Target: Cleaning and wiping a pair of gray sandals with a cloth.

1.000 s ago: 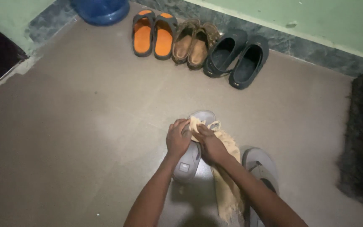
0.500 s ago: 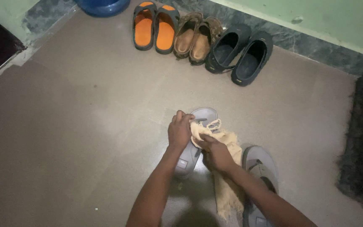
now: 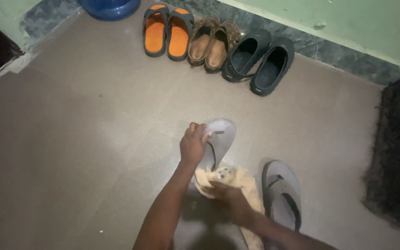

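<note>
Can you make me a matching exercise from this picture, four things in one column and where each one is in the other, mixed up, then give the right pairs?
Things:
1. grey flip-flop
2. tan cloth
3. orange-soled sandals
4. second grey flip-flop

Places:
A. lying alone on the floor, beside the right forearm
B. held at its toe end by the left hand
C. at the left end of the row by the wall, next to the blue tub
D. bunched under the right hand, at the heel end of the held flip-flop

Pairs: 1-B, 2-D, 3-C, 4-A
</note>
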